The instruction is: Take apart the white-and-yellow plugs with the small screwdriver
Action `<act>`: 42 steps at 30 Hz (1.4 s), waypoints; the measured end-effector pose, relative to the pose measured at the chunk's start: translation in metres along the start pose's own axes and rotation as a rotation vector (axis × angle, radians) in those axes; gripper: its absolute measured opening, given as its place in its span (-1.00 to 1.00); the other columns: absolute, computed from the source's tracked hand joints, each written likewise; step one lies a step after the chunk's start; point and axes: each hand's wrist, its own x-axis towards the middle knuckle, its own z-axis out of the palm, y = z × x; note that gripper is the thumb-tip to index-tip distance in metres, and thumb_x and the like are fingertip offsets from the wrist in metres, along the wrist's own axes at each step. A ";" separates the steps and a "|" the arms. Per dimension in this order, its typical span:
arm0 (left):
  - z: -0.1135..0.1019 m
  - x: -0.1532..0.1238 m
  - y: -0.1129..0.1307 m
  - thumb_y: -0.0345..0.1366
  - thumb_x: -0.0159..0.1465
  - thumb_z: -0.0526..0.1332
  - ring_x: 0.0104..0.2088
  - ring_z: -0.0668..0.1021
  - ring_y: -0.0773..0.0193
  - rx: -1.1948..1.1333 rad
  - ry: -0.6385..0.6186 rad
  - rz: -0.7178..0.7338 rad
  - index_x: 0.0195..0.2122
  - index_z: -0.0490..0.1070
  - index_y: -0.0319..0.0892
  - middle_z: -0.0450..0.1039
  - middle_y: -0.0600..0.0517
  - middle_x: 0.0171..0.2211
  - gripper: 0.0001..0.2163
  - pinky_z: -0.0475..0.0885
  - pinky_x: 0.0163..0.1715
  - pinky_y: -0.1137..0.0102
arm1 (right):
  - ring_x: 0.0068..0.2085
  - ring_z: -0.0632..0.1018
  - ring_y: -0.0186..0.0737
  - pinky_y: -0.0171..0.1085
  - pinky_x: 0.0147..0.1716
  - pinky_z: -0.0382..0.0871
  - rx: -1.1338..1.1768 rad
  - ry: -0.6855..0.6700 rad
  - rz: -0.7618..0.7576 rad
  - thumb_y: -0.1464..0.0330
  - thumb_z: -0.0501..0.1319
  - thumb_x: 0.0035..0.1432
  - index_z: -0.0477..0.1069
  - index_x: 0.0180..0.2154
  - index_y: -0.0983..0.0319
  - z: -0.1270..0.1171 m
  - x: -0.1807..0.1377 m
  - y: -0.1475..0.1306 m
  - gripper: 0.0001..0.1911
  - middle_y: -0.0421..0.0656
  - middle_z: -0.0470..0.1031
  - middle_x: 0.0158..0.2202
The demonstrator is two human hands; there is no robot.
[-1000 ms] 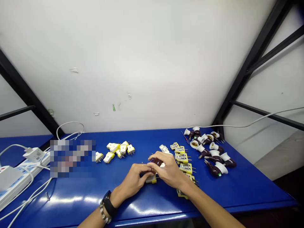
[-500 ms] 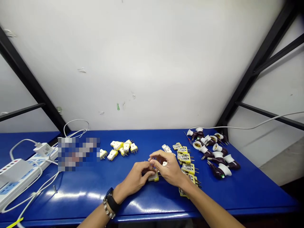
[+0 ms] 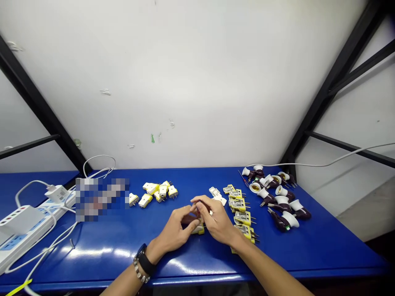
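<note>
My left hand (image 3: 179,227) is curled, thumb and fingers closed round a yellow and white plug (image 3: 199,230) just above the blue table. Bent close over the same plug, my right hand (image 3: 216,217) has its fingertips pinched together. A thin, dark reddish thing shows between the fingers, too covered to name. Beside my right hand lie white plug covers (image 3: 219,200). A column of opened yellow plugs (image 3: 242,218), their metal parts and prongs showing, runs along its right; my right forearm hides the nearest ones.
Several closed white and yellow plugs (image 3: 163,191) lie at left centre. Brown and white lamp holders (image 3: 282,200) crowd the right, near a screwdriver (image 3: 243,178). A power strip (image 3: 40,224) with loose white cables stands at far left, beside a blurred patch. Black frame bars (image 3: 333,82) flank the table.
My right hand's fingers have shifted slightly over the plug, uncovering more of the white covers behind. My left hand stays nearly in place. The whole view has moved a little.
</note>
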 end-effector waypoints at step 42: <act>-0.015 -0.006 0.002 -0.26 0.37 0.20 -0.35 0.52 0.26 0.253 -0.058 0.039 -0.23 0.61 -0.15 0.56 -0.01 -0.34 -0.82 0.35 -0.33 0.41 | -0.42 0.52 -0.31 -0.33 -0.47 0.43 0.237 0.121 0.120 0.18 0.10 0.42 0.34 -0.01 0.19 -0.014 -0.006 -0.005 -0.74 -0.16 0.51 -0.29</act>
